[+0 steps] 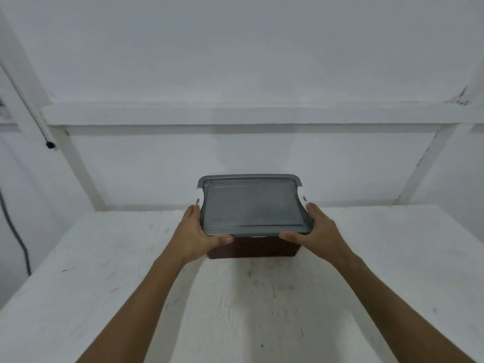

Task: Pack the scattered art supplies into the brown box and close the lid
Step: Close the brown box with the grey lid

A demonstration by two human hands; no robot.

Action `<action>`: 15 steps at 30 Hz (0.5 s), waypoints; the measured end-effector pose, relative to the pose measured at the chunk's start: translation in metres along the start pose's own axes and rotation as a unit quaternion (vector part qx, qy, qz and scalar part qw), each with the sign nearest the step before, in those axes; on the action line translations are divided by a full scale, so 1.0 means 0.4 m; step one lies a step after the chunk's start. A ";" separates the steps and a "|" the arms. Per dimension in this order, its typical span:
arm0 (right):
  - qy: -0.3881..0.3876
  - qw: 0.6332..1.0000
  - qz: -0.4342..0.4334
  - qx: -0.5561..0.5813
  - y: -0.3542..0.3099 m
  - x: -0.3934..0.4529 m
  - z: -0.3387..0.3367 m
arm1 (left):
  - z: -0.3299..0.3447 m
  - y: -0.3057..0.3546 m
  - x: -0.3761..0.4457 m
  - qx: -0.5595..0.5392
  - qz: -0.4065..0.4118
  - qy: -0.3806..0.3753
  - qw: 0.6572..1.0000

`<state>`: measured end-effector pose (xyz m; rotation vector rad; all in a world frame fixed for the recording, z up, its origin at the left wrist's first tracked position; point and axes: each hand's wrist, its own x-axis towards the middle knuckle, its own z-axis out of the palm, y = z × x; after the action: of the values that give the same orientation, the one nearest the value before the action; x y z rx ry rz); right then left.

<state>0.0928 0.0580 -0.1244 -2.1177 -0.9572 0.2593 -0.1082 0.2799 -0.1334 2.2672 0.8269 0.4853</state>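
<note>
Both hands: held the lid (252,206) by its short ends
Lid: grey, lay on the box (252,248), long axis running left to right
Left hand (196,231): gripped the left end, thumb under the near rim
Right hand (315,230): gripped the right end likewise; neither hand nearer
Box: brown, stood mid-table (262,310), near the wall (235,61)
Supplies: none seen outside
Seating: could not tell whether the lid had latched
</note>
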 end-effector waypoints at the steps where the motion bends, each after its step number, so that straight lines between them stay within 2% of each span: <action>1: -0.004 1.000 -0.005 0.006 0.003 0.017 -0.004 | 0.001 0.004 0.017 -0.007 -0.001 0.002 1.000; 15: -0.009 1.000 -0.005 0.001 0.023 0.165 0.018 | 0.000 0.002 0.161 -0.014 -0.064 -0.005 0.998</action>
<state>0.1404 0.1052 -0.1278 -2.1115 -0.9774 0.2753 -0.0608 0.3227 -0.1257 2.1738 0.9467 0.4228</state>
